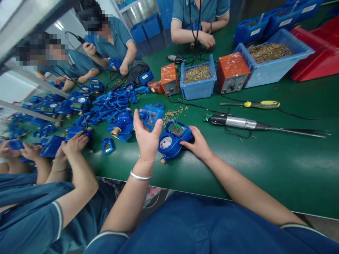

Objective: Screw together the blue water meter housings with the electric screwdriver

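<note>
Screws (197, 73) in bins (198, 91) beyond right hand (200, 145)

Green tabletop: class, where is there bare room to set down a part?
The widest bare patch of the green tabletop lies between the black-and-silver driver and the right forearm. A smaller one lies between the blue meter and the near edge. Crowded: far left, with piled blue parts; behind the meter, with loose screws.

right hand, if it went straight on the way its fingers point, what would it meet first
The blue meter, whose edge the right hand appears to touch now. Past it, loose screws may come next, but this single view leaves depth unclear.
</note>
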The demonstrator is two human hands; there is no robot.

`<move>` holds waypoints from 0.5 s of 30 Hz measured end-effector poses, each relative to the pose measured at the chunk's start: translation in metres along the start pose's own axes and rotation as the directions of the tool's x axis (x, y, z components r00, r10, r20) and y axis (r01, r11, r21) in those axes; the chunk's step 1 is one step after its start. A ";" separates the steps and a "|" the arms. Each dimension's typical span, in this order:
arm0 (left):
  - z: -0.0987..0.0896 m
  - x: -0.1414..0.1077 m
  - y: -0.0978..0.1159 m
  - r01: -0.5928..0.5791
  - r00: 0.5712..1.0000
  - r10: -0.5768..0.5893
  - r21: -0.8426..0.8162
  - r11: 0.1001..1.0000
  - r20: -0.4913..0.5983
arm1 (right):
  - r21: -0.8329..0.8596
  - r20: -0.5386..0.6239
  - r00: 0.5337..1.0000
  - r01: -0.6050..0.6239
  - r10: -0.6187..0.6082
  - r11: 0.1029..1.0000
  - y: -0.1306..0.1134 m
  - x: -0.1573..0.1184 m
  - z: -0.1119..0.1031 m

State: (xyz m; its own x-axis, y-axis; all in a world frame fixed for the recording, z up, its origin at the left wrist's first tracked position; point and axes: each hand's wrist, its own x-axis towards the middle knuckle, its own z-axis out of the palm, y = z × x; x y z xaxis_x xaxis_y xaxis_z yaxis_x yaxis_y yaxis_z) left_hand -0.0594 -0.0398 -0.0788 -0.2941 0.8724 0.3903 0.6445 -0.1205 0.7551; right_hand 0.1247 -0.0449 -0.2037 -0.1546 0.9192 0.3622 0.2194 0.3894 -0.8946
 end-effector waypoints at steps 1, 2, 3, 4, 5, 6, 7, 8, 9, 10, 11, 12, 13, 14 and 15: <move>-0.004 0.005 -0.015 0.028 0.998 -0.029 -0.022 0.999 -0.052 | -0.004 0.014 1.000 -0.007 0.007 1.000 0.001 0.000 0.000; -0.008 0.010 -0.031 0.065 0.993 -0.067 -0.026 0.998 -0.094 | -0.006 0.021 1.000 -0.012 0.012 1.000 0.002 0.000 0.000; -0.012 0.014 -0.049 0.116 0.986 -0.116 -0.007 0.993 -0.116 | -0.007 0.023 1.000 -0.013 0.013 1.000 0.003 0.000 0.000; -0.015 0.016 -0.067 0.168 0.980 -0.163 0.034 0.985 -0.118 | -0.009 0.020 1.000 -0.015 0.016 1.000 0.003 -0.001 0.000; -0.018 0.017 -0.084 0.199 0.976 -0.188 0.097 0.975 -0.111 | -0.012 0.015 1.000 -0.017 0.017 1.000 0.003 -0.001 0.000; -0.020 0.015 -0.099 0.204 0.977 -0.190 0.173 0.963 -0.094 | -0.016 0.011 1.000 -0.018 0.019 1.000 0.003 -0.001 0.000; -0.020 0.013 -0.111 0.191 0.981 -0.179 0.253 0.949 -0.068 | -0.021 0.010 1.000 -0.019 0.020 1.000 0.002 -0.001 0.000; -0.020 0.009 -0.119 0.165 0.986 -0.161 0.326 0.931 -0.038 | -0.027 0.011 1.000 -0.021 0.021 0.999 0.001 -0.001 0.000; -0.019 0.004 -0.125 0.136 0.990 -0.144 0.385 0.913 -0.008 | -0.031 0.011 1.000 -0.023 0.023 0.999 -0.001 -0.001 0.000; -0.018 -0.001 -0.126 0.110 0.991 -0.129 0.423 0.899 0.018 | -0.034 0.013 1.000 -0.024 0.025 0.999 -0.002 -0.001 0.000; -0.017 -0.006 -0.124 0.084 0.993 -0.111 0.434 0.897 0.036 | -0.037 0.015 1.000 -0.027 0.028 0.999 -0.003 -0.001 -0.001; -0.015 -0.010 -0.120 0.058 0.995 -0.084 0.413 0.909 0.047 | -0.040 0.018 0.999 -0.030 0.031 0.999 -0.005 -0.001 -0.001; -0.013 -0.014 -0.113 0.031 0.997 -0.053 0.359 0.933 0.051 | -0.044 0.023 0.999 -0.033 0.034 0.999 -0.005 0.000 -0.001; -0.011 -0.017 -0.106 0.011 0.998 -0.028 0.276 0.961 0.058 | -0.048 0.028 0.999 -0.035 0.036 0.998 -0.006 0.000 -0.001; -0.008 -0.020 -0.098 0.008 0.996 -0.022 0.168 0.986 0.082 | -0.052 0.033 0.999 -0.037 0.039 0.998 -0.005 0.000 -0.001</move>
State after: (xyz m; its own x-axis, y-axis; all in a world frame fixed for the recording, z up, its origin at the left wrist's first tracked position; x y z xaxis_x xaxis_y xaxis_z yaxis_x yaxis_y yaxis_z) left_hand -0.1226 -0.0494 -0.1563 -0.2492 0.9107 0.3295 0.7516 -0.0327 0.6588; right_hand 0.1247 -0.0466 -0.1985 -0.1779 0.9313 0.3180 0.2747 0.3573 -0.8927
